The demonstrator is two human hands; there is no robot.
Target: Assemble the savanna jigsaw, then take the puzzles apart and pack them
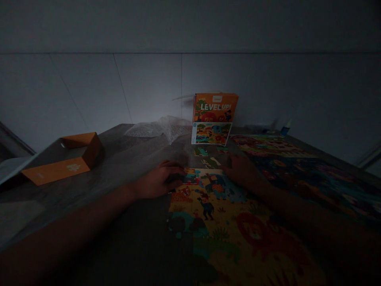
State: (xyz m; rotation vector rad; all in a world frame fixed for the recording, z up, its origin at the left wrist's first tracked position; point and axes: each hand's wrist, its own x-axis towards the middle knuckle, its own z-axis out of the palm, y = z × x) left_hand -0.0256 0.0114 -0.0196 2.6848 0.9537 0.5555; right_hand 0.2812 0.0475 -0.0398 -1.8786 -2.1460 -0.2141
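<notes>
In the dim light, an animal jigsaw puzzle (220,214) lies partly assembled on the table in front of me. At its upper left corner my left hand (165,178) holds a puzzle piece (192,177) by its left side, between fingers and thumb. Whether that piece sits flush with its neighbours is too dark to tell. My right hand (239,169) rests by the puzzle's upper right edge, fingers bent but apart, with nothing visible in them. Just beyond the puzzle lie loose pieces, among them a green one (201,151) and a pale-and-green one (212,162).
An orange puzzle box (214,119) marked "LEVEL UP!" stands behind the pieces. Clear plastic wrap (160,129) lies left of it, with an open orange box part (62,165) farther left. More puzzles (312,178) cover the right side; a small blue-and-white bottle (285,128) stands behind.
</notes>
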